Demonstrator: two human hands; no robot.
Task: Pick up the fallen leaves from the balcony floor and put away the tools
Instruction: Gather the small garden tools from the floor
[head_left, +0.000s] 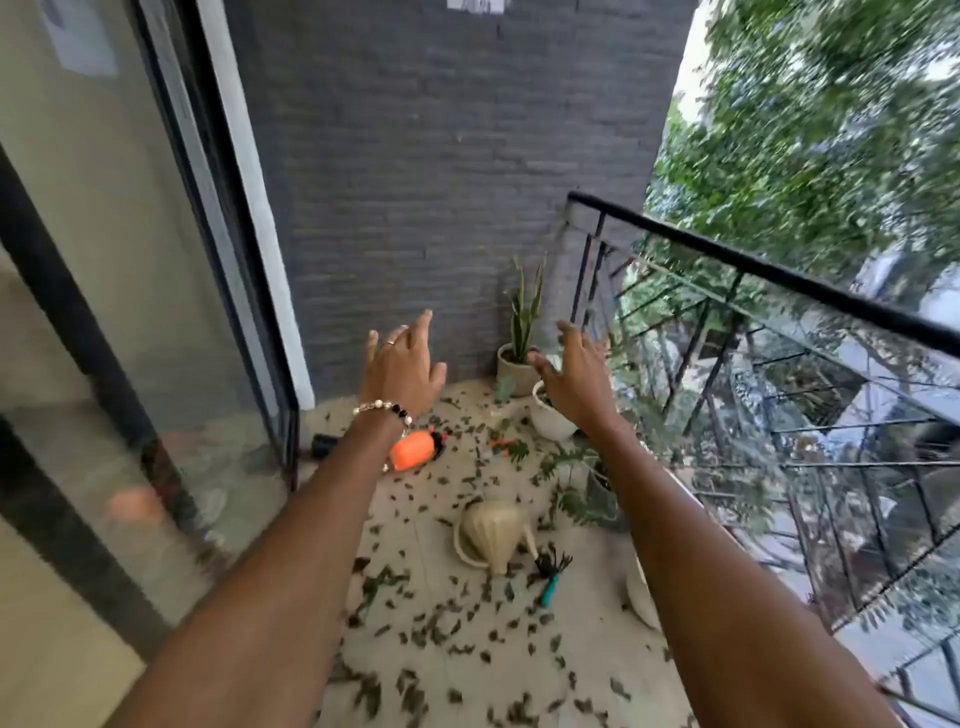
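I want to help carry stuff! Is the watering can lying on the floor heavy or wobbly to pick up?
The watering can looks like thin plastic, so probably light. It lies tipped over among the leaves, so likely empty. Its long spout may make it swing.

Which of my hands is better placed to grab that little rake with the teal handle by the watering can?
Probably the right hand. The rake lies just right of the watering can, under your right forearm's side. The left hand hangs over the orange tool, farther left. Both hands are open and empty.
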